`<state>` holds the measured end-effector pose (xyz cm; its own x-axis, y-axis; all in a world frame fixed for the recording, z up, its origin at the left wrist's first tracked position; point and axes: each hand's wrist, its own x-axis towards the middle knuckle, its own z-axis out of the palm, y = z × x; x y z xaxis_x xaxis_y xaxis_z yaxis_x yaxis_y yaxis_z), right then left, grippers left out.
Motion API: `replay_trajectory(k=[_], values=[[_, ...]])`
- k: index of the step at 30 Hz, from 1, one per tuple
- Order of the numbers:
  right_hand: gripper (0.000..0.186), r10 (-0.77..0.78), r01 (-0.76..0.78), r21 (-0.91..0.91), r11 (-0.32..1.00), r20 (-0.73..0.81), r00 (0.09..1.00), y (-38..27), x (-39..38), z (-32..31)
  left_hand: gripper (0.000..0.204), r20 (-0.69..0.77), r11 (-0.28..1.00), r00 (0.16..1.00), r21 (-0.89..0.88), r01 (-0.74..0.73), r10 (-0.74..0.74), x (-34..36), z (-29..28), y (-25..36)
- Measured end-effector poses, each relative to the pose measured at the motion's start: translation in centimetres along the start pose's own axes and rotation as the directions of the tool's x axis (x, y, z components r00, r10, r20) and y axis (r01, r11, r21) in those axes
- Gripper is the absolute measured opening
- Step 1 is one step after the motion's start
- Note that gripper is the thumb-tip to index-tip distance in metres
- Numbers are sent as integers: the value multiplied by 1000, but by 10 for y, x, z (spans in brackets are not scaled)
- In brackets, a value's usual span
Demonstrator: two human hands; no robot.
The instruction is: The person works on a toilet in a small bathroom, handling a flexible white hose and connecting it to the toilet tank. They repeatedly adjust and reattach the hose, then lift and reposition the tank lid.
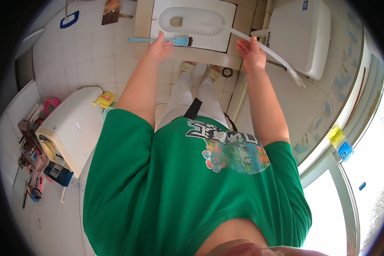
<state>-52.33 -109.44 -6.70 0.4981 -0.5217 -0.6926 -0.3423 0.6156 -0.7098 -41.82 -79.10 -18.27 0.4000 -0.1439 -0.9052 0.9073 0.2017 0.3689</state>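
My left hand (158, 50) is at the handle of a light-blue brush (181, 41), its thumb and forefinger on it and the other fingers loose; the brush lies sideways over the near part of a white squat toilet (192, 17). My right hand (251, 54) is palm up, fingers spread, beside a long white hose or tube (281, 59) that runs from the pan down to the right, behind my thumb; whether they touch I cannot tell.
A white cistern (304, 36) hangs at right. At left are a white appliance (74, 128), a yellow bottle (104, 99) and cluttered toiletries (32, 153). A blue mop head (69, 20) is upper left. My slippered feet (187, 67) stand before the raised step (200, 55).
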Motion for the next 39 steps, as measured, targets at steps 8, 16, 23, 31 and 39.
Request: replay_trajectory(k=[8, 16, 23, 31, 39], values=[[39, 227, -233, -50, 971, -105, 968, 23, 29, -46, 54, 185, 975, 976, 206, 78, -117, -74, -21, -64], [32, 179, -194, -330, 924, -76, 981, 16, -25, -86, 51, 122, 958, 989, 284, 51, -89, -88, -50, -65], [31, 45, -74, -428, 901, -77, 996, -1, -70, -115, 52, 123, 941, 992, 337, -5, -39, -105, -40, -52], [23, -210, 121, -528, 841, -112, 971, -40, -100, -139, 50, 144, 898, 989, 438, -40, -26, -124, -26, -48], [21, -422, 287, -545, 788, -137, 896, -62, -103, -168, 48, 220, 865, 975, 493, -100, -12, -133, 21, -39]])
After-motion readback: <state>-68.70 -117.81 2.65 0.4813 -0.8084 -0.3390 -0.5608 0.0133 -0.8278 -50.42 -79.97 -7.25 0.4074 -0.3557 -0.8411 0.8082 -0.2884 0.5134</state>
